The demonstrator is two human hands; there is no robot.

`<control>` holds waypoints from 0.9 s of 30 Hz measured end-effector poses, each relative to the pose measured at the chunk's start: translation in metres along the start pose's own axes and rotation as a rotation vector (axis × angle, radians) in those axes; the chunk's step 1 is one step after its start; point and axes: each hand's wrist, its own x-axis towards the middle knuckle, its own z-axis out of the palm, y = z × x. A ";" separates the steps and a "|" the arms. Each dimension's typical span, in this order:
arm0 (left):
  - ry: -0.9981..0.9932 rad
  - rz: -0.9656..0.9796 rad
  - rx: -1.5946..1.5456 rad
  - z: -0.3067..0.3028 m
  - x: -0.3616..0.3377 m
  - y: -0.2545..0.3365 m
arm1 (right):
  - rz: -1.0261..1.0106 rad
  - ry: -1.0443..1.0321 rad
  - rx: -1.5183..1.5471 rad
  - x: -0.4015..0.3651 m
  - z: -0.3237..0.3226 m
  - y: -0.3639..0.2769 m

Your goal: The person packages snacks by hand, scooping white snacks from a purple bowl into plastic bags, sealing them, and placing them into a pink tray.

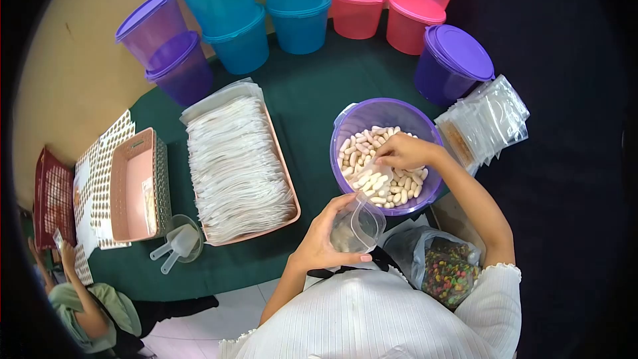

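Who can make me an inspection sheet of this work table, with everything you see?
Surface: green cloth over the table.
Job's things: purple tub holding many pale oblong pieces.
Clutter: pink tray packed with white packets; small scoops in a bowl; clear bags beside the purple tub.
Left grip: holds a clear container.
Right grip: inside the tub, holding what looks like a see-through scoop.
Cables: nothing seen.
Surroundings: stacked lidded tubs along the back; another person's hand at the far left; bag of colourful bits below the table edge.
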 end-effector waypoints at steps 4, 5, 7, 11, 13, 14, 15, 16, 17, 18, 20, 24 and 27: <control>0.043 -0.036 0.019 0.006 0.000 0.003 | -0.038 -0.147 0.045 0.011 -0.011 0.002; 0.059 -0.044 0.038 0.007 0.000 0.005 | 0.005 -0.241 0.131 0.014 -0.014 0.002; 0.109 -0.034 0.035 0.011 -0.002 0.007 | 0.026 -0.304 0.191 0.018 -0.019 0.004; 0.266 0.016 -0.005 0.022 -0.002 0.012 | -0.071 -0.342 0.329 0.028 -0.039 0.000; 0.346 -0.010 0.056 0.027 -0.001 0.014 | -0.114 -0.349 0.385 0.035 -0.056 -0.008; 0.405 -0.037 0.106 0.030 0.000 0.015 | -0.096 -0.351 0.392 0.035 -0.064 -0.018; 0.429 -0.037 0.115 0.033 0.002 0.017 | -0.113 -0.368 0.383 0.037 -0.073 -0.026; 0.479 -0.054 0.154 0.036 0.005 0.019 | -0.159 -0.380 0.244 0.040 -0.081 -0.034; 0.531 -0.073 0.191 0.039 0.008 0.021 | -0.207 -0.392 0.105 0.041 -0.088 -0.044; 0.593 -0.087 0.180 0.044 0.010 0.020 | -0.249 -0.352 0.011 0.038 -0.092 -0.061; 0.648 -0.107 0.214 0.052 0.014 0.024 | -0.294 -0.352 -0.197 0.034 -0.097 -0.087; 0.716 -0.162 0.295 0.065 0.022 0.031 | -0.449 -0.147 -0.761 0.009 -0.080 -0.125; 0.776 -0.119 0.322 0.074 0.026 0.029 | -0.592 0.023 -1.085 -0.015 -0.056 -0.140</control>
